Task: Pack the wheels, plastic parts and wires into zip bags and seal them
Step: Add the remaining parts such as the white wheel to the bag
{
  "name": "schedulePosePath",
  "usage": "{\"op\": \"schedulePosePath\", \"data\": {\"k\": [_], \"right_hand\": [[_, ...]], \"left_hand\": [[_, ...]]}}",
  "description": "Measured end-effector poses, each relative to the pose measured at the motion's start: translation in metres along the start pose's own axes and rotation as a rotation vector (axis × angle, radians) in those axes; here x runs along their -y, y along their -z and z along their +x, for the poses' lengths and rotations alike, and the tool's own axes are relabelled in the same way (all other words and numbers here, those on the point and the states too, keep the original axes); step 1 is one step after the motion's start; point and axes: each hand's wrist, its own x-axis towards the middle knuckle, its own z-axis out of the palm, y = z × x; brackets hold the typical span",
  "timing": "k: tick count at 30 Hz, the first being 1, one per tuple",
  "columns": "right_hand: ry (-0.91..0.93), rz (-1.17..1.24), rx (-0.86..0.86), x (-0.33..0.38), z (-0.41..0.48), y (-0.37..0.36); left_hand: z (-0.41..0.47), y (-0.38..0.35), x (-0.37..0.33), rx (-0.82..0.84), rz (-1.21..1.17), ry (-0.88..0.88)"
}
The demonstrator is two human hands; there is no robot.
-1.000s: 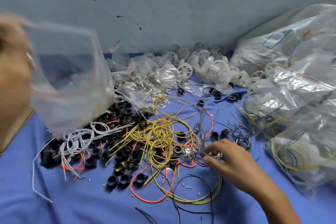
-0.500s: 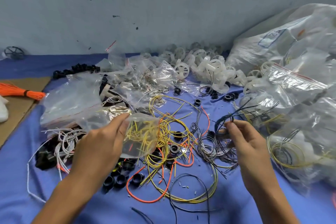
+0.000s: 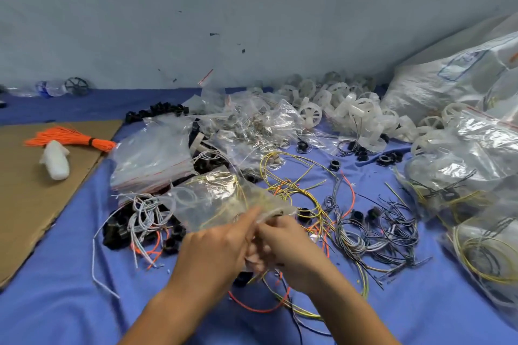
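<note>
Item one: a clear zip bag [image 3: 218,199], held up off the blue cloth [image 3: 84,302] at mid-view, its mouth turned towards us and a few yellow strands showing inside. Our left hand [image 3: 213,255] grips the edge of the mouth, index finger stretched up along it. Our right hand [image 3: 291,255] closes in against the left from 3 o'clock with fingers curled at the same edge — motion blur keeps us from telling whether it pinches the bag, a wire or nothing. Beyond the bag, towards 1 o'clock: loose yellow wires [image 3: 294,190] in tangled loops on the cloth. At 3 o'clock of the hands: a heap of black and grey wires [image 3: 378,227]. At 9 o'clock: white wires [image 3: 143,213] lying over black plastic parts [image 3: 117,230]. At 11 o'clock: a stack of empty zip bags [image 3: 151,159] with red seal strips. At 1 o'clock, against the wall: a pile of white wheels [image 3: 350,112]. Along the right edge, 2 to 4 o'clock: filled bags [image 3: 462,162] holding wheels and wires. At 10 o'clock: a cardboard sheet [image 3: 28,204] bearing an orange wire bundle [image 3: 73,138] and a white plastic piece [image 3: 56,159] — the piece lies against the bundle.
</note>
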Motion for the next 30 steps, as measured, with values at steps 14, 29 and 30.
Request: {"op": "schedulePosePath", "data": {"k": [14,29,30], "right_hand": [[0.25,0.045,-0.14,-0.043,-0.011,-0.002],[0.304,-0.278,-0.434,-0.072,-0.059,0.004],[0.316,-0.287,-0.436,-0.07,-0.063,0.003]], "left_hand": [[-0.03,-0.016,0.081,-0.095,-0.237,0.511],[-0.012,0.027,0.172,-0.38,-0.176,0.843],[-0.012,0.037,0.168,-0.426,-0.208,0.854]]}}
